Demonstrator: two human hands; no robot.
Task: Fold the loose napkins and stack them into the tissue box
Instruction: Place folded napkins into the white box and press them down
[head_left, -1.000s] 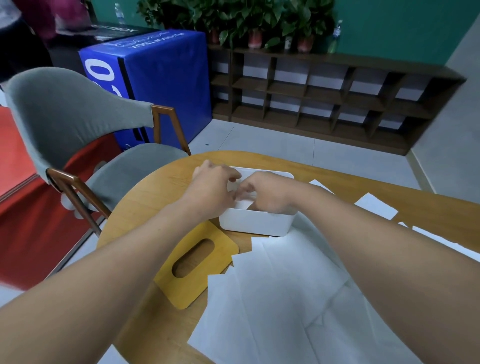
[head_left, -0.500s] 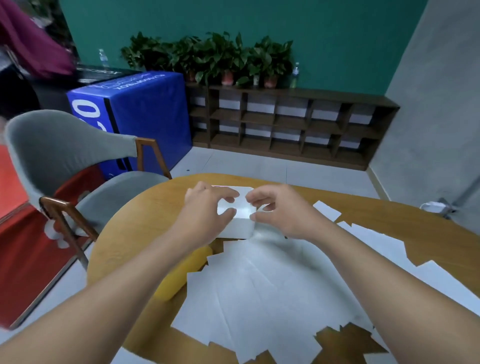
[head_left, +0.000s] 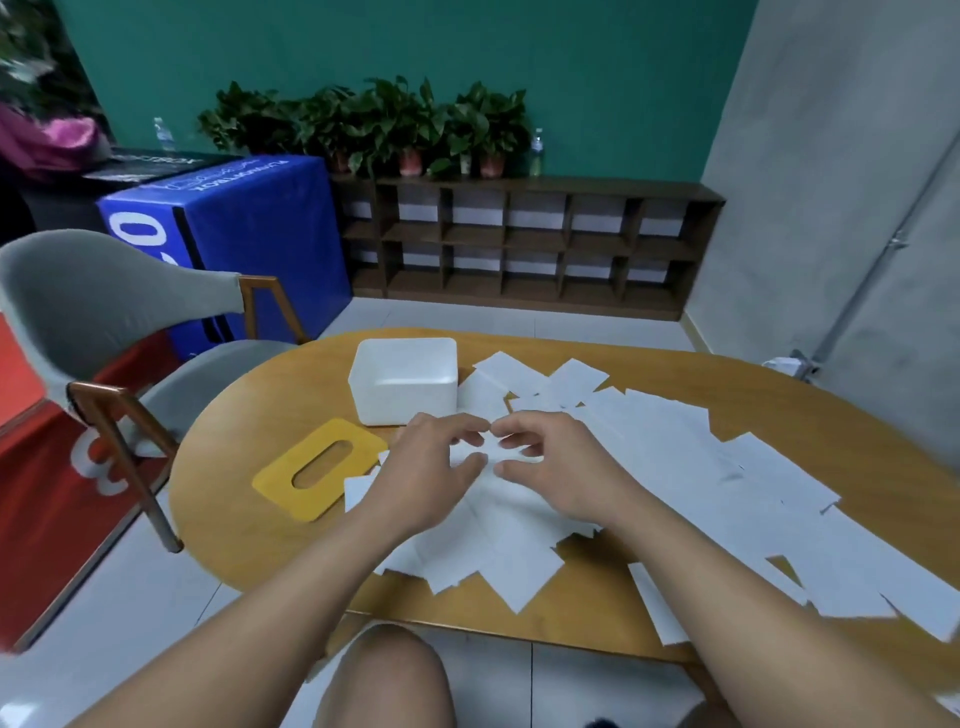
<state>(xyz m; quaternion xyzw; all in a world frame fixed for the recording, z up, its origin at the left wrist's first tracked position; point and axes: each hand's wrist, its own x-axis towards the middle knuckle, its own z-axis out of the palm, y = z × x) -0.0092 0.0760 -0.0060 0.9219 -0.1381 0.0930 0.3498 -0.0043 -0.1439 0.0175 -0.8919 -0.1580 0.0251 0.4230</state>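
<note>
While your hands meet over the paper, you sit at a rounded wooden table in a room with a teal wall, a low dark wooden shelf along it and potted plants on top. A grey chair stands at the table's left end, with a blue covered stand behind it.

The loose napkins lie scattered across the middle and right of the table, many overlapping. The white tissue box, open at the top, stands at the far left of the spread, touching its nearest sheets. Its yellow lid lies flat on the table just in front of the box and to the left.

Your left hand and right hand sit side by side just in front of the box, fingers curled, fingertips nearly touching. Each appears to pinch the white napkin beneath them, though the blur leaves the hold unclear.

A second ago both hands were down inside the box; half a second ago they hovered at its near rim. They have now drawn back onto the pile, and the box stands fully uncovered.
</note>
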